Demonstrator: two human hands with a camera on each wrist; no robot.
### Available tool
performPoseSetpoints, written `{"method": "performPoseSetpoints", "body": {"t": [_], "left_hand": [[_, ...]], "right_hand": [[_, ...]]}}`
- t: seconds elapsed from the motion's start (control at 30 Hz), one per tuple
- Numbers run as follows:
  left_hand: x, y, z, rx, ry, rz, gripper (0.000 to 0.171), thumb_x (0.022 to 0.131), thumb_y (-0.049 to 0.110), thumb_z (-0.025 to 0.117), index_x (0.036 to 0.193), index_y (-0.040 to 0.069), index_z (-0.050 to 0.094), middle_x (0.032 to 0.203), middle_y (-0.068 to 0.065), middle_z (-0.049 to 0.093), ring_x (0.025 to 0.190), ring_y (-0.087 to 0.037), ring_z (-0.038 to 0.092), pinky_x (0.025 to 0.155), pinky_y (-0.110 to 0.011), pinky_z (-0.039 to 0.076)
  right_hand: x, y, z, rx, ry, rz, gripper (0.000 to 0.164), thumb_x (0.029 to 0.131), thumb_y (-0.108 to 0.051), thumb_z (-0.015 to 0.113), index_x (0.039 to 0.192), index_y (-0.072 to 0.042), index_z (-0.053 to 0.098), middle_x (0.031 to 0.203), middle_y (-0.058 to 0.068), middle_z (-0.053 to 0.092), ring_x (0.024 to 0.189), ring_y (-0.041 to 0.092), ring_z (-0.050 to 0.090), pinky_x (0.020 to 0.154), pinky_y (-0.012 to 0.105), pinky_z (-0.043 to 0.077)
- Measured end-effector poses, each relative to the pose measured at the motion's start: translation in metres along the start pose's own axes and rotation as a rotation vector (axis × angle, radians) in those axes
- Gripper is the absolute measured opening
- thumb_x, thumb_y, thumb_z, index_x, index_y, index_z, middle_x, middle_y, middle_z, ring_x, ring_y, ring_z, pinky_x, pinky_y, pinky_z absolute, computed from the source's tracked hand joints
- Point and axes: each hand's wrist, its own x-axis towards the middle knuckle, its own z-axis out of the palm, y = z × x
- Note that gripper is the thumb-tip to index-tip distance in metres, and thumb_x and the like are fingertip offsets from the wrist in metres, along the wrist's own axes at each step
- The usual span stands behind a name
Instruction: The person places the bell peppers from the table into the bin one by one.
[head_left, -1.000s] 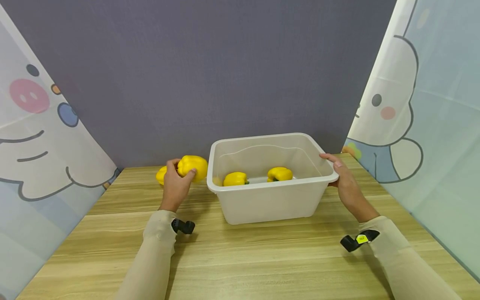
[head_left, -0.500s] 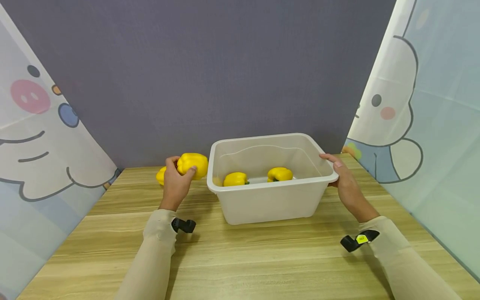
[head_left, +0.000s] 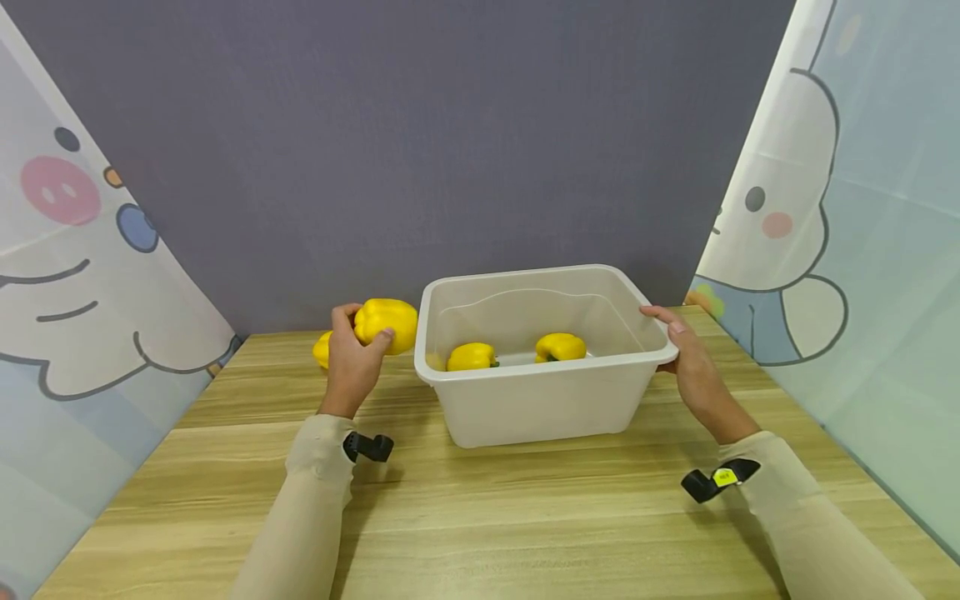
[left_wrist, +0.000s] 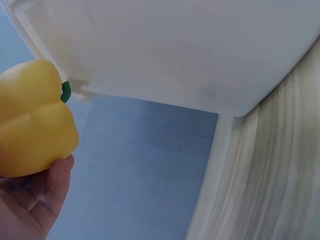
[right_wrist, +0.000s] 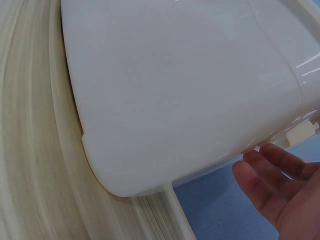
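Observation:
In the head view my left hand (head_left: 352,367) grips a yellow bell pepper (head_left: 390,323), raised just left of the white plastic bin (head_left: 540,408). Its green stem (left_wrist: 66,92) points toward the bin in the left wrist view. Behind that hand, partly hidden, another yellow bell pepper (head_left: 322,350) lies on the table. Inside the bin are two more, a left bell pepper (head_left: 470,357) and a right bell pepper (head_left: 561,347), set apart from each other. My right hand (head_left: 696,375) holds the bin's right rim, with fingers (right_wrist: 272,167) under the rim at the outer wall.
The bin stands on a wood-grain table (head_left: 510,517) near its back edge. A dark grey panel (head_left: 420,150) rises behind it. Cartoon-printed curtains hang on the left (head_left: 82,292) and right (head_left: 862,250).
My left hand has lifted the bell pepper slightly higher, and it remains left of the bin. The right hand and the bin have stayed in place.

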Motion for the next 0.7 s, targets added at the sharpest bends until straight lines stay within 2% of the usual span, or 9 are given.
{"method": "performPoseSetpoints", "body": {"t": [0.2,0.7], "left_hand": [[0.0,0.005,-0.001,-0.008,0.01,0.019,0.055,0.092,0.02,0.063,0.135,0.001,0.035,0.126,-0.019,0.05,0.102,-0.028,0.054,0.085,-0.04,0.048],[0.0,0.015,-0.003,-0.02,0.063,0.092,0.055,0.089,0.018,0.064,0.133,0.0,0.036,0.124,-0.016,0.051,0.099,-0.023,0.054,0.08,-0.032,0.049]], "right_hand": [[0.0,0.0,-0.001,-0.024,-0.016,0.002,0.052,0.111,-0.035,0.021,0.145,-0.004,0.044,0.119,0.015,0.051,0.093,0.018,0.058,0.068,0.025,0.053],[0.0,0.002,-0.002,-0.023,-0.014,-0.004,0.052,0.111,-0.035,0.021,0.145,-0.001,0.043,0.117,0.013,0.053,0.093,0.016,0.058,0.068,0.025,0.054]]}}
